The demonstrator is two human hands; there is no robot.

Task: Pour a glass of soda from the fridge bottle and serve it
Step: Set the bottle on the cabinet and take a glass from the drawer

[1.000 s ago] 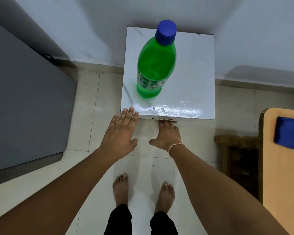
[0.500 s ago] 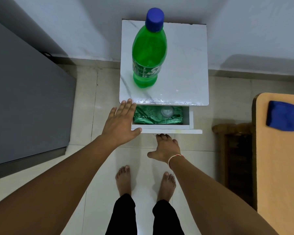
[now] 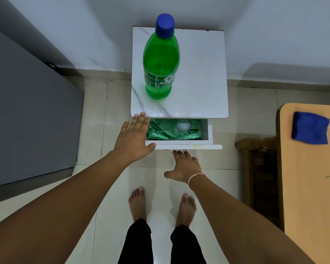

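A grey fridge (image 3: 27, 115) fills the left of the frame, its door shut. Just right of it, near the centre, the left hand (image 3: 133, 138) is seen spread flat, fingers straight, laid at the left corner of an open drawer (image 3: 183, 146) with the thumb against the drawer's front edge. Above, in the upper centre, a green soda bottle (image 3: 161, 60) with a blue cap is stood upright on the white marble-patterned cabinet top (image 3: 202, 77). Inside the drawer a clear glass (image 3: 183, 126) is seen on a green liner. Below the drawer front, the right hand (image 3: 185, 166) is reached under the edge — fingertips hidden, so its grip cannot be told — a thread band at the wrist. At the far right, a blue cloth (image 3: 311, 128) is laid on a wooden table (image 3: 312, 187).
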